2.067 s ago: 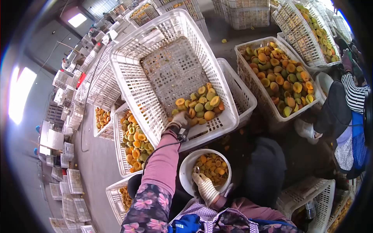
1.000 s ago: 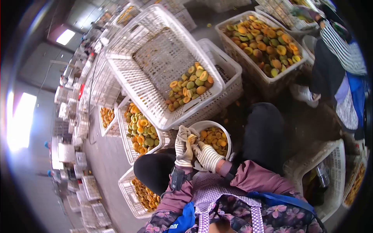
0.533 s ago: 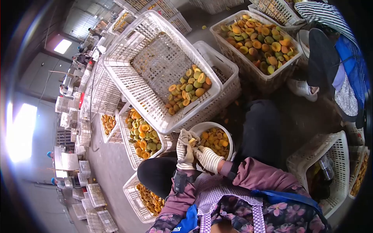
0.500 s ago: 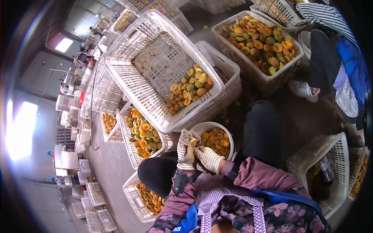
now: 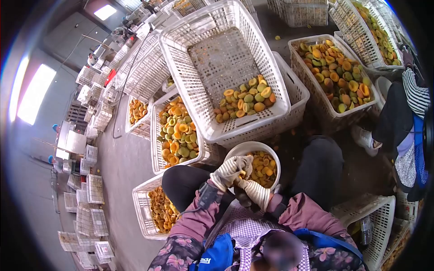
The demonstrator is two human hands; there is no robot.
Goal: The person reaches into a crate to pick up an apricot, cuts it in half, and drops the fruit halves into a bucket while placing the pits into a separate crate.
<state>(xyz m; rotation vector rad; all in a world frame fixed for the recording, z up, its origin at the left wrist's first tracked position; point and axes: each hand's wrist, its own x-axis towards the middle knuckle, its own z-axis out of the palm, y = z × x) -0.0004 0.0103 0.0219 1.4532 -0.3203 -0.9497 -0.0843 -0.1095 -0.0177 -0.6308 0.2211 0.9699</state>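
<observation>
Landmark for this record: the white bucket [image 5: 244, 148] between the seated worker's knees, part filled with yellow-orange fruit pieces [image 5: 263, 168].

Left hand [image 5: 230, 172]: in a striped knit glove, at the bucket's near left rim. Its fingers are closed around a small yellow piece of fruit [image 5: 243, 174], only partly visible. Right hand [image 5: 255, 192]: similarly gloved, at the bucket's near edge, half curled, fingertips meeting the left hand. I cannot tell whether it has hold of anything.

Directly beyond the bucket, a large white crate [image 5: 221, 58] rests on a lower crate [image 5: 296, 90], tilted towards the worker. Halved green and orange fruit [image 5: 247, 97] is gathered at its end nearest the bucket.

Left of the bucket stands a crate of fruit halves [image 5: 156, 140]; nearer the worker on that side, a crate of darker orange pieces [image 5: 141, 212]. Beyond the bucket to the right is a well-filled crate [image 5: 316, 101]. Further right, well apart from the bucket, a co-worker's striped sleeve [image 5: 416, 95] is visible.
</observation>
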